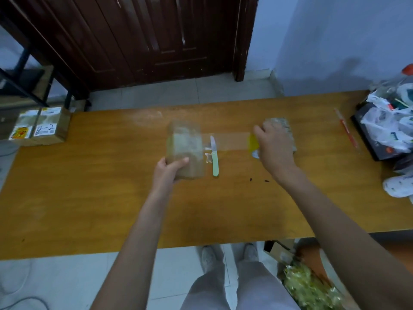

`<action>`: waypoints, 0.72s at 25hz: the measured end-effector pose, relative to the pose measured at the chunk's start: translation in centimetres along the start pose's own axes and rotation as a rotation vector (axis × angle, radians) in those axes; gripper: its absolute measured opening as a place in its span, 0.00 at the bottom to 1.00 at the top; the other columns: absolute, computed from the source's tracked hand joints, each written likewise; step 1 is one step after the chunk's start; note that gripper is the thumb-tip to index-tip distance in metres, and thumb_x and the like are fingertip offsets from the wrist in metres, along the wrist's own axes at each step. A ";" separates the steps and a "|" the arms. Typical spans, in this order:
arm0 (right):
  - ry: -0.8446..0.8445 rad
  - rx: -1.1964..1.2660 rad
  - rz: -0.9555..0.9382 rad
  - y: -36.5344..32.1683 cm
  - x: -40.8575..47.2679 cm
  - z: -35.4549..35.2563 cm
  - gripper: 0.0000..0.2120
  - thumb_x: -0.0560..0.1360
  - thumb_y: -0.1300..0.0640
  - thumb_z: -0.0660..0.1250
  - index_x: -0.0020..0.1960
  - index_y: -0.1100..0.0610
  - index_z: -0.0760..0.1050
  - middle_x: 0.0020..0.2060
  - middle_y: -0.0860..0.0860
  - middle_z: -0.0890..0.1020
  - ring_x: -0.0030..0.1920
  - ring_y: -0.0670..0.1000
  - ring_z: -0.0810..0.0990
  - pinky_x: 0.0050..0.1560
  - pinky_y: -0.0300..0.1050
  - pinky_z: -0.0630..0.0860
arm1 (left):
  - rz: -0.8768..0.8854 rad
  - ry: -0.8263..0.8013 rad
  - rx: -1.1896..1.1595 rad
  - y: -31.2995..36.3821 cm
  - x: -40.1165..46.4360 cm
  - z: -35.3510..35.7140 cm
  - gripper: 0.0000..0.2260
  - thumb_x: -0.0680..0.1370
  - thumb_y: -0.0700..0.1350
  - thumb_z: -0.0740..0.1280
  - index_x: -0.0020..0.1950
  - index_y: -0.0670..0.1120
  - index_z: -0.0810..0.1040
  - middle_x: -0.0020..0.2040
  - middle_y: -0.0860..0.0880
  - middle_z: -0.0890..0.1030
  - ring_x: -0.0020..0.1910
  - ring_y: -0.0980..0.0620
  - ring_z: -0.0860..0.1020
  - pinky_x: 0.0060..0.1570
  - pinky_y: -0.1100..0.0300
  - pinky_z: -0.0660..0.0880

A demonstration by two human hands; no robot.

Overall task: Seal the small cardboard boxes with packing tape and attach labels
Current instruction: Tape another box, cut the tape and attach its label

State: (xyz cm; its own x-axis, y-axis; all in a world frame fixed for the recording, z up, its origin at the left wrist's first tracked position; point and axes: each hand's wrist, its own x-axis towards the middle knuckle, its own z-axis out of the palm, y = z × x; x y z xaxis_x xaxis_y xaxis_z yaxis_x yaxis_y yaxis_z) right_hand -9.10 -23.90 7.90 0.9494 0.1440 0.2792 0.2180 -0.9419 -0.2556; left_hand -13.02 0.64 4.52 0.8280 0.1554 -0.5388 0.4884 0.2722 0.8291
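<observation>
My left hand (171,167) grips the near end of a small cardboard box (185,151), held just above the wooden table (111,198) and blurred by motion. A strip of clear packing tape (228,142) stretches from the box's right side to a yellow tape roll (253,143), which my right hand (273,146) holds. A second small cardboard box (288,133) lies on the table behind my right hand, partly hidden. A small knife (214,156) with a pale green handle rests on the table under the stretched tape.
Two labelled cardboard boxes (41,127) sit at the table's far left edge. A red pen (346,133) and a pile of plastic bags on a dark box (386,128) fill the right end. A dark wooden door (145,34) stands behind the table.
</observation>
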 end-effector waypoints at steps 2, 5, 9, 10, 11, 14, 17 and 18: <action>-0.120 -0.095 0.013 1.1 -0.2 0.3 0.18 0.58 0.79 0.61 0.38 0.59 0.64 0.33 0.57 0.70 0.33 0.55 0.67 0.31 0.51 0.61 | -0.032 -0.065 -0.042 0.0 0.0 -1.0 0.20 0.69 0.45 0.74 0.59 0.41 0.77 0.49 0.47 0.84 0.46 0.51 0.83 0.38 0.60 0.80; -0.174 -0.168 0.012 0.6 -0.6 1.6 0.19 0.60 0.79 0.58 0.39 0.57 0.62 0.34 0.56 0.68 0.33 0.55 0.66 0.31 0.50 0.60 | -0.088 -0.182 -0.158 -1.1 0.0 -1.3 0.20 0.69 0.46 0.72 0.59 0.41 0.77 0.49 0.46 0.85 0.49 0.49 0.84 0.41 0.58 0.80; -0.205 -0.224 -0.033 0.8 -0.8 2.6 0.18 0.62 0.77 0.57 0.40 0.56 0.63 0.35 0.55 0.69 0.34 0.55 0.65 0.33 0.50 0.62 | -0.083 -0.253 -0.242 -2.0 -0.2 -2.9 0.20 0.70 0.46 0.70 0.61 0.41 0.76 0.52 0.44 0.84 0.49 0.48 0.83 0.41 0.58 0.80; -0.212 -0.237 -0.039 0.9 -1.0 2.9 0.17 0.62 0.77 0.58 0.41 0.57 0.65 0.36 0.55 0.70 0.35 0.54 0.64 0.34 0.49 0.61 | -0.086 -0.258 -0.256 -2.2 -0.3 -3.1 0.21 0.70 0.45 0.70 0.62 0.41 0.76 0.52 0.44 0.84 0.50 0.48 0.83 0.41 0.58 0.80; -0.222 -0.242 -0.045 0.8 -1.1 3.1 0.16 0.62 0.76 0.59 0.42 0.58 0.67 0.37 0.55 0.70 0.35 0.54 0.64 0.35 0.48 0.61 | -0.091 -0.269 -0.270 -2.3 -0.4 -3.1 0.21 0.71 0.45 0.69 0.62 0.41 0.75 0.53 0.43 0.84 0.51 0.47 0.83 0.42 0.58 0.80; -0.216 -0.284 -0.076 0.4 -1.5 3.7 0.16 0.61 0.76 0.62 0.43 0.59 0.70 0.36 0.54 0.69 0.35 0.53 0.63 0.34 0.47 0.59 | -0.112 -0.304 -0.311 -3.0 -0.4 -3.8 0.22 0.71 0.44 0.69 0.65 0.39 0.74 0.54 0.42 0.83 0.51 0.46 0.83 0.42 0.57 0.80; -0.293 -0.281 -0.065 0.7 -3.3 4.8 0.16 0.63 0.75 0.62 0.47 0.60 0.71 0.40 0.56 0.73 0.38 0.56 0.69 0.36 0.48 0.62 | -0.145 -0.299 -0.299 -4.7 -0.6 -4.7 0.22 0.71 0.43 0.69 0.64 0.39 0.74 0.54 0.42 0.83 0.51 0.46 0.83 0.42 0.56 0.81; -0.341 -0.278 -0.058 0.9 -4.1 5.4 0.16 0.65 0.74 0.61 0.49 0.60 0.71 0.43 0.56 0.74 0.41 0.57 0.71 0.38 0.48 0.65 | -0.178 -0.282 -0.301 -5.7 -0.6 -5.0 0.22 0.71 0.42 0.69 0.64 0.39 0.74 0.54 0.41 0.83 0.51 0.45 0.83 0.42 0.54 0.81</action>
State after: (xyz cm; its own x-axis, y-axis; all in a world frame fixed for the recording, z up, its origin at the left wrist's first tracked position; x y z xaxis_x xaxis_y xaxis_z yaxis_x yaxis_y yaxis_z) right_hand -11.59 -23.72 1.49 0.9679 0.2470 -0.0477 0.2483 -0.9684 0.0235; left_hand -17.66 3.74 -0.59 0.8015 -0.1724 -0.5726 0.5627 0.5417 0.6244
